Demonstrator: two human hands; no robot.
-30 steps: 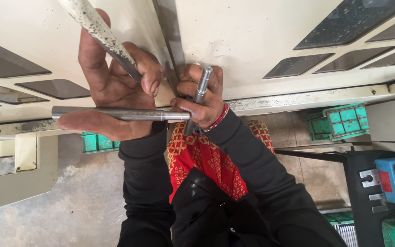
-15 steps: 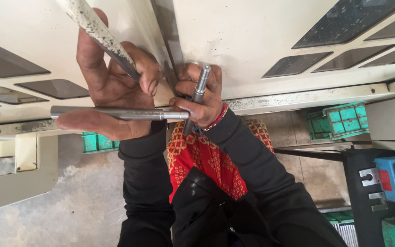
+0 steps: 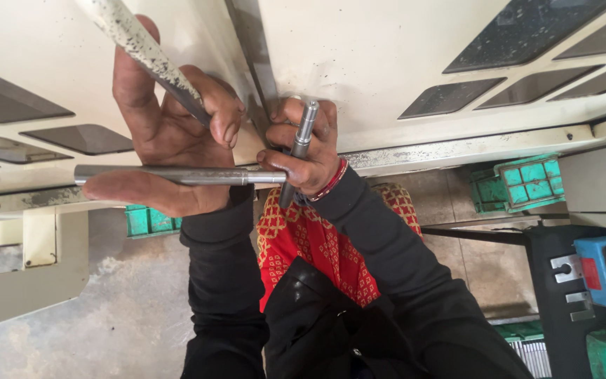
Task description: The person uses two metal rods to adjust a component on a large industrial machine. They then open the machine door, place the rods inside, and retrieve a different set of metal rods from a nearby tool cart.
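Under cream panel | left hand grip closed on steel rod | right hand grip closed on pen-like tool

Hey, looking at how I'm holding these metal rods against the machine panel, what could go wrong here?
1. The left hand grips a paint-flecked bar while the long steel rod only rests across its fingers, so that rod may slip off.
2. The right hand pinches a short rod close to the panel seam; fingers could get pinched.
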